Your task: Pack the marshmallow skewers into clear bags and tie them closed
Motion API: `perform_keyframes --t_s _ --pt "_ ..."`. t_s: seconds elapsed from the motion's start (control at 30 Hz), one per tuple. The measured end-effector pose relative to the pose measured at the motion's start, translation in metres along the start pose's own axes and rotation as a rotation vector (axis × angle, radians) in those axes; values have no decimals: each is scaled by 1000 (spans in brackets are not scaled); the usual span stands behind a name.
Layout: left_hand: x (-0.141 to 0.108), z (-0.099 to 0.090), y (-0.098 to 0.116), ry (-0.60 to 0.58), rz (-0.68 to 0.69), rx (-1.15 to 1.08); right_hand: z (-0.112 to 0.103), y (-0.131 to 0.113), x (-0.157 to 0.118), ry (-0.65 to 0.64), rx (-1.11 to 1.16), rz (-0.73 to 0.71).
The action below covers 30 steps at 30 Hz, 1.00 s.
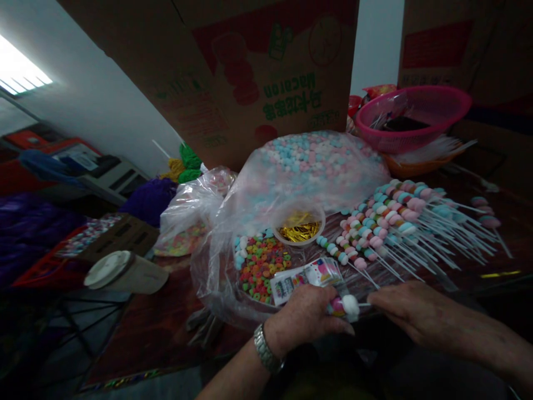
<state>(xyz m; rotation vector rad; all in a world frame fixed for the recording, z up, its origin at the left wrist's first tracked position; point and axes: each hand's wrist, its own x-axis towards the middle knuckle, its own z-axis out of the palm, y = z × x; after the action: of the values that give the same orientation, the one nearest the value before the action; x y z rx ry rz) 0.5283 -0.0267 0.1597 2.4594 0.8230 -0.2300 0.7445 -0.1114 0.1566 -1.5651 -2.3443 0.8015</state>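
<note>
My left hand (pixel 302 316), with a metal wristwatch (pixel 265 349), closes around a short candy skewer (pixel 343 307) that has a white ball at its tip. My right hand (pixel 412 311) pinches the thin white stick of that skewer (pixel 364 304) from the right. Just above my left hand lies a stack of printed paper packets (pixel 306 280). Finished candy skewers (pixel 400 233) fan out on the table to the upper right. A tray under clear plastic holds colourful ring candies (pixel 262 266), and a small cup holds gold foil pieces (pixel 297 230).
A large plastic bag of pink and blue candies (pixel 316 166) sits behind the tray. Behind it are a pink basket (pixel 412 116) and cardboard boxes (pixel 266 66). A white-lidded tub (pixel 125 272) and another candy bag (pixel 187 216) stand to the left.
</note>
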Motion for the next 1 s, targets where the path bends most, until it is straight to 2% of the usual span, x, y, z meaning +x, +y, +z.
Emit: perform_keyframes --t_s 0.1,0.2,0.3,0.4,0.5,0.63,0.7,0.8,0.9,1.0 --pt "4 2 8 -10 18 -154 9 -11 16 -65 -46 -12" --pt "1 -3 7 33 26 -197 13 -13 20 5 -54 -51" --pt "-13 -17 -5 71 55 -143 9 -7 11 98 -29 -81" --pt "-30 -26 -18 14 11 -78 1 -5 1 156 37 -70" --pt "-34 -21 -20 -26 -73 -41 -2 -12 0 117 73 -61" --pt "-24 -7 -9 89 -162 160 1 -25 10 65 20 -33" --pt "-21 -5 -6 121 -171 207 1 -27 14 87 -6 -22" --pt "-23 -10 -7 109 -164 146 -4 -24 13 114 -64 -23" --pt "-25 -13 -9 126 -153 173 -10 -24 10 63 -71 -45" --pt "-19 -8 -5 182 -140 238 -7 -32 14 29 3 -32"
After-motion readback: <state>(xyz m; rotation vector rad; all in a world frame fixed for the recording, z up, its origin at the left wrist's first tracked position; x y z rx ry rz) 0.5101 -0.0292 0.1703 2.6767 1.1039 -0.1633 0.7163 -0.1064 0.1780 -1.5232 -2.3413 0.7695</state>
